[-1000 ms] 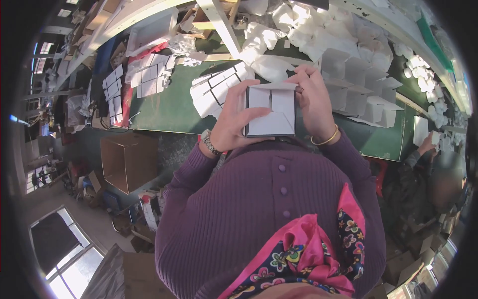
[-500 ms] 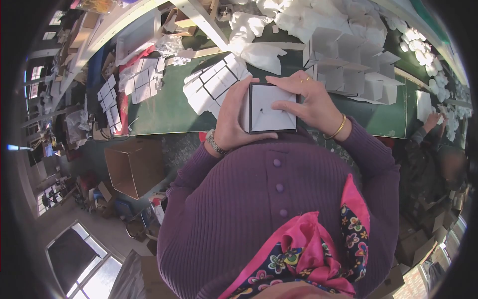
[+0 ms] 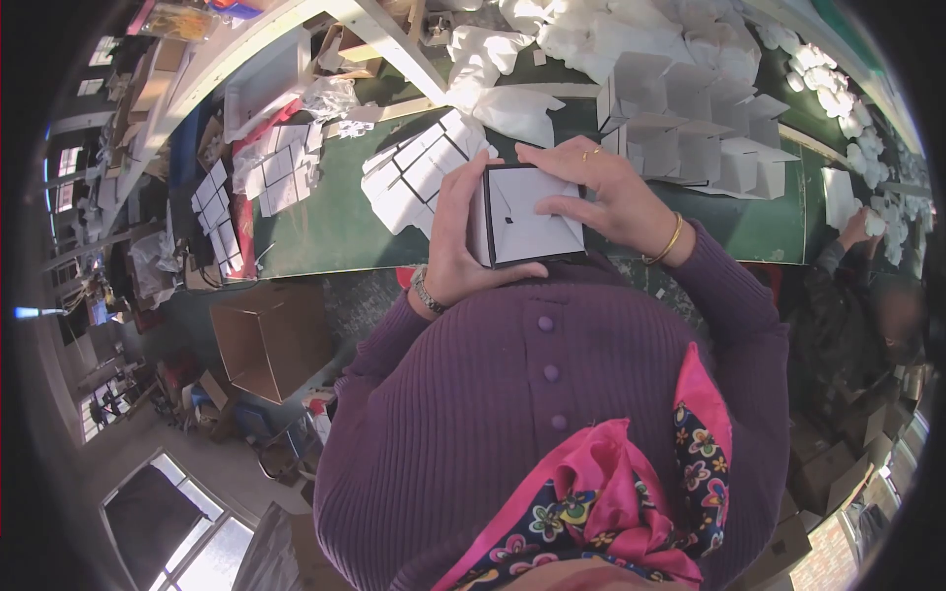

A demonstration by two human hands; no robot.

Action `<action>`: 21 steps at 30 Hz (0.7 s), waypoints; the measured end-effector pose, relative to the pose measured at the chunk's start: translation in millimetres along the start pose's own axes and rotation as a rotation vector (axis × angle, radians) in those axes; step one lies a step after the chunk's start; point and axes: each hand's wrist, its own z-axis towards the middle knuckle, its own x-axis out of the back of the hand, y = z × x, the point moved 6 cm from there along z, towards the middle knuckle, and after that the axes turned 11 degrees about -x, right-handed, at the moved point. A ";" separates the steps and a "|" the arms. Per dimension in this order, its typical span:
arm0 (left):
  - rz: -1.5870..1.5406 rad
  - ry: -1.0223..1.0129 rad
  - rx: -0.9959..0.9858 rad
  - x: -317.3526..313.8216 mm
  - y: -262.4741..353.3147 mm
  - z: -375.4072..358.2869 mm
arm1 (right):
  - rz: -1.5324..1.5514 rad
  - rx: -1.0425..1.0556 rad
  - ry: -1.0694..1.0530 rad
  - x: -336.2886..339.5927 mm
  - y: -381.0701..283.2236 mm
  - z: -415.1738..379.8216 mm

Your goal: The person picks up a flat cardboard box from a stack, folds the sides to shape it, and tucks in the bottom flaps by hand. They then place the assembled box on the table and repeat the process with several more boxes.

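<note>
A white box with black edges (image 3: pixel 527 236) is held up close to the body, near the table's front edge. A small dark spot shows on its white face. My left hand (image 3: pixel 459 236) is wrapped round the box's left side, with the thumb along its lower edge. Around the top right corner curves my right hand (image 3: pixel 616 202), its thumb lying on the white face. Behind the box, flat white pieces with black borders (image 3: pixel 409 172) lie on the green table (image 3: pixel 345 227).
White divided cartons (image 3: pixel 690 123) stand at the back right, near white wrapping material (image 3: pixel 631 34). More bordered pieces (image 3: pixel 286 167) lie on the left. An open cardboard box (image 3: pixel 271 340) is below the table. At far right, a co-worker's hand (image 3: pixel 855 229) holds something white.
The box has shifted slightly left and tilted a little, and both hands have moved with it. The co-worker's hand at the far right has moved slightly.
</note>
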 end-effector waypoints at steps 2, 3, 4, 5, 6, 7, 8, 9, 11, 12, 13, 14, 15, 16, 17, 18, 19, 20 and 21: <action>-0.023 0.012 0.019 -0.6 -3.3 -2.2 | -0.023 0.004 -0.020 -3.4 1.2 -0.1; -0.029 0.013 0.023 -0.4 -4.0 -2.5 | -0.029 0.005 -0.022 -4.8 1.5 0.1; -0.029 0.012 0.029 -0.1 -5.5 -1.5 | -0.028 0.010 -0.009 -4.7 1.8 1.2; -0.031 0.013 0.037 -0.1 -6.8 -1.1 | -0.028 0.014 0.002 -4.8 2.2 1.7; -0.031 0.013 0.042 0.1 -6.8 -0.6 | -0.027 0.015 0.007 -4.5 2.4 1.5; -0.022 0.001 0.029 0.2 -5.0 0.6 | -0.014 0.017 0.004 -3.5 2.3 0.6; -0.012 -0.011 0.016 0.7 -3.3 2.3 | -0.002 0.021 0.001 -2.5 1.9 0.4; -0.007 -0.017 0.008 3.1 -2.9 2.2 | 0.004 0.023 -0.001 -0.7 -0.6 -0.1; -0.065 0.075 0.035 13.4 -7.5 -0.2 | 0.083 0.024 0.096 12.7 -6.5 -3.8; -0.084 0.097 0.032 18.9 -8.7 0.8 | 0.096 0.025 0.128 18.7 -10.0 -7.5; -0.086 0.226 0.065 32.7 -11.7 1.0 | 0.155 -0.044 0.251 29.7 -9.1 -14.1; -0.096 0.352 0.097 43.9 -15.5 1.5 | 0.211 -0.115 0.381 41.7 -7.3 -23.7; -0.113 0.473 0.132 52.0 -19.6 0.9 | 0.264 -0.188 0.517 53.4 -4.9 -37.9; -0.140 0.523 0.144 52.7 -26.1 -0.3 | 0.282 -0.228 0.604 59.6 -3.2 -51.4; -0.291 0.514 0.153 45.8 -37.1 -2.9 | 0.375 -0.346 0.457 49.8 4.8 -57.7; -0.381 0.496 0.155 37.7 -44.5 -2.1 | 0.418 -0.410 0.401 43.5 11.1 -65.8; -0.323 0.379 0.103 26.0 -44.4 4.2 | 0.494 -0.423 0.389 38.8 17.1 -73.6; -0.263 0.265 0.049 13.7 -44.0 8.9 | 0.572 -0.434 0.376 33.4 23.4 -81.4; -0.246 0.199 0.017 0.8 -43.7 15.2 | 0.609 -0.444 0.385 32.6 29.1 -89.8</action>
